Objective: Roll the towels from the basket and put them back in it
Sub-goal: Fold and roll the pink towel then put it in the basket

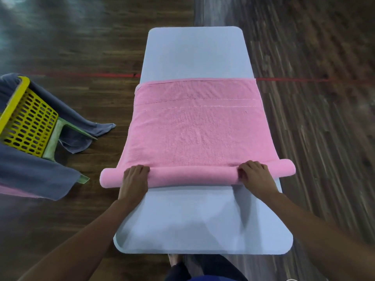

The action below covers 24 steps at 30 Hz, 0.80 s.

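Observation:
A pink towel [198,128] lies spread across a narrow pale grey table [194,49]. Its near end is wound into a roll [192,176] that sticks out past both table edges. My left hand [135,179] presses on the roll near its left end, fingers curled over it. My right hand [254,175] grips the roll near its right end the same way. A yellow perforated basket [26,120] stands at the far left, with grey towels [36,175] draped over its rim.
The basket sits on a pale green stool [53,138]. One grey towel [85,126] trails onto the dark wooden floor. A red line [81,75] crosses the floor behind the table. My legs show below the table's near edge.

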Each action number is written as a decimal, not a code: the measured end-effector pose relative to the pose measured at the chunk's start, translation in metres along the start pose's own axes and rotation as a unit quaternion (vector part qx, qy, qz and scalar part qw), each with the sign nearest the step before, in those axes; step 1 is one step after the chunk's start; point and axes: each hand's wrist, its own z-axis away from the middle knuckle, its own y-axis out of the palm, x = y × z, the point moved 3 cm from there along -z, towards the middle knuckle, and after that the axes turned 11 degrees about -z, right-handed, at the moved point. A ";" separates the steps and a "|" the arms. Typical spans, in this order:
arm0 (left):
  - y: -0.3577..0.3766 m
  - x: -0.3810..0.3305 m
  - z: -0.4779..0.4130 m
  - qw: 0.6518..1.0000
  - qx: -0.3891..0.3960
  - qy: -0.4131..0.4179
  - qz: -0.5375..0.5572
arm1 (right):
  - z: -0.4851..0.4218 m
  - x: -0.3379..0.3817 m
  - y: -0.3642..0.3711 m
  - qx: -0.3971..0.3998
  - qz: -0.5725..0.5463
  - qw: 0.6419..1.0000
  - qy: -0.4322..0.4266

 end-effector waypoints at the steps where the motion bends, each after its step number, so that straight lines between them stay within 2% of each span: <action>1: 0.002 -0.003 0.002 1.000 0.016 0.016 0.001 | 0.004 0.001 0.003 0.005 -0.003 1.000 -0.018; 5: 0.013 -0.007 0.008 0.992 0.106 0.035 -0.055 | 0.015 -0.008 0.015 0.077 0.027 0.996 -0.027; 10: 0.006 -0.005 -0.005 0.996 0.074 0.012 -0.044 | 0.005 -0.005 0.009 0.070 0.025 0.997 0.009; 13: -0.003 -0.003 -0.010 0.989 0.133 0.030 -0.049 | -0.006 -0.001 0.001 0.183 0.038 0.982 0.036; 16: -0.002 0.002 -0.013 0.967 0.243 0.061 -0.039 | -0.012 -0.002 -0.004 0.289 -0.031 0.949 0.120; 18: 0.002 0.006 -0.012 0.972 0.229 0.058 -0.019 | -0.013 -0.004 -0.002 0.263 -0.031 0.957 0.119; 20: 0.000 0.006 -0.011 0.990 0.130 0.052 -0.011 | -0.010 -0.004 0.001 0.128 0.014 0.990 0.056; 22: -0.002 0.002 -0.008 0.998 0.039 0.054 -0.011 | -0.002 0.001 0.005 0.018 0.020 1.000 0.002; 24: -0.002 -0.005 -0.001 0.997 0.029 0.069 -0.004 | 0.008 0.004 0.009 -0.003 0.010 1.000 -0.023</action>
